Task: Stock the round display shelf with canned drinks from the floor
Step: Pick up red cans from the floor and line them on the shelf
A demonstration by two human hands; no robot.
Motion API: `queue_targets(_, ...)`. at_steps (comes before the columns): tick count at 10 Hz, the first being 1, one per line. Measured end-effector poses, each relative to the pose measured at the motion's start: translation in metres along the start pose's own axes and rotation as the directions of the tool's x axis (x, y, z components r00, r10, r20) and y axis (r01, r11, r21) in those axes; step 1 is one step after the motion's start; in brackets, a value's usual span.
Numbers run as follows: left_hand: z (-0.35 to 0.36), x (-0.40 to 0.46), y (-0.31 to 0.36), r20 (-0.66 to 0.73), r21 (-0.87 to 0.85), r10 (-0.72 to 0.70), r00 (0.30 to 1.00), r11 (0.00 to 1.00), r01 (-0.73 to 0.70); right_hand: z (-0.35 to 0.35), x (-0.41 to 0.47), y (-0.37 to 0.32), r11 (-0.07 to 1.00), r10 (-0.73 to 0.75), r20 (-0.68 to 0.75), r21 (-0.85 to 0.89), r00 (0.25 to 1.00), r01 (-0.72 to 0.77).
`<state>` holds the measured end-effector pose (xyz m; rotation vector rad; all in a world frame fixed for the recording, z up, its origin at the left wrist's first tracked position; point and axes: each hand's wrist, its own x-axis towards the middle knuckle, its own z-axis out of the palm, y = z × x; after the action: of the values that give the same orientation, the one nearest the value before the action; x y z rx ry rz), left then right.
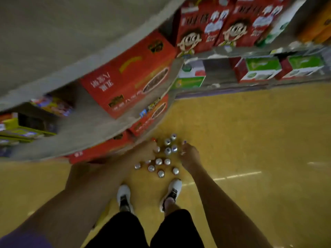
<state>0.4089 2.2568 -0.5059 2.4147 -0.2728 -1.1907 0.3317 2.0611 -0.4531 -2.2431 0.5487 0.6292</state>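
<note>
A single wide-angle view is taken from the person's head, tilted steeply down past both forearms to the floor [250, 140]; the round display shelf [86, 67] is seen close at upper left. No second view is given.

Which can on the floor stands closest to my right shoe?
The can at the right end of the cluster's near row, just ahead of the toe of the right shoe. The other cans stand farther left or farther out toward the round shelf.
</note>
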Motion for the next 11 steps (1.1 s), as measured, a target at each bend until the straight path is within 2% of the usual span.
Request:
queue_targets(2,0.106,0.033,-0.037,-0.073,-0.153,-0.252,0.965,0.959,0.239,0.073,0.048,0.085,0.994,0.110,0.111,-0.029,0.988,-0.108)
queue_targets(3,0.145,0.046,-0.048,-0.030,-0.214,-0.323,0.946,0.927,0.309,0.110,0.073,0.116,0.987,0.157,0.118,0.004,0.981,-0.159)
queue_targets(5,0.213,0.110,-0.105,0.018,-0.193,-0.350,0.937,0.918,0.347,0.209,0.136,0.177,0.976,0.214,0.156,-0.002,0.964,-0.216)
queue_targets(6,0.246,0.143,-0.141,0.036,-0.174,-0.354,0.934,0.919,0.355,0.260,0.157,0.205,0.955,0.289,0.180,0.019,0.940,-0.297)
queue_targets(8,0.303,0.196,-0.203,0.023,-0.114,-0.292,0.956,0.949,0.293,0.351,0.196,0.253,0.919,0.374,0.186,0.057,0.909,-0.389)
queue_targets(10,0.357,0.241,-0.249,0.040,-0.043,-0.233,0.972,0.971,0.235,0.417,0.241,0.292,0.939,0.342,0.152,-0.010,0.927,-0.344)
queue_targets(11,0.373,0.260,-0.264,-0.009,0.001,-0.216,0.976,0.976,0.216,0.448,0.261,0.307,0.932,0.362,0.142,-0.012,0.922,-0.364)
